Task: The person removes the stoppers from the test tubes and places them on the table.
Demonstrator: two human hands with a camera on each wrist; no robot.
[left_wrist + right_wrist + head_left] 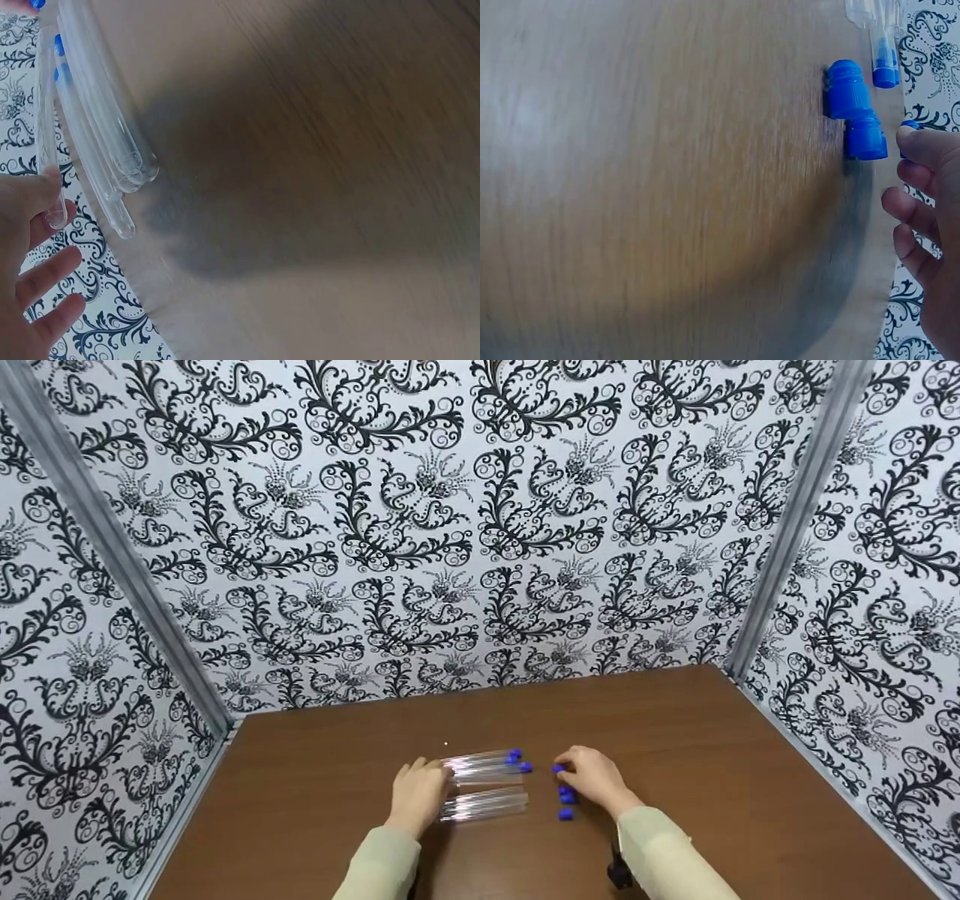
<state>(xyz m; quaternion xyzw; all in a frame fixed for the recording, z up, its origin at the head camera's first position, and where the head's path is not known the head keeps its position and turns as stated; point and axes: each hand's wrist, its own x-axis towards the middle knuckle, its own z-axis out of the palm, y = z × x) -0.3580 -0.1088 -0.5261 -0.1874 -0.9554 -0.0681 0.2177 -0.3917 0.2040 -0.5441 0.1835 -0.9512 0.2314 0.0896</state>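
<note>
My left hand (418,795) pinches the rounded end of a clear test tube (45,105) between thumb and finger, its other fingers spread. The tube's far end has no cap. My right hand (596,776) pinches a blue cap (908,127) between thumb and forefinger, apart from the tube. Beside the left hand lie test tubes with blue caps (517,754). Nearer the front is a group of uncapped test tubes (487,804), lying side by side. Loose blue caps (565,814) lie below the right hand; the right wrist view shows two ridged caps (847,94) touching.
The brown wooden table (337,757) carries all of these. Patterned black-and-white walls (420,547) with grey corner posts (780,532) enclose it at the back and sides. A small black device (619,874) sits by the right sleeve.
</note>
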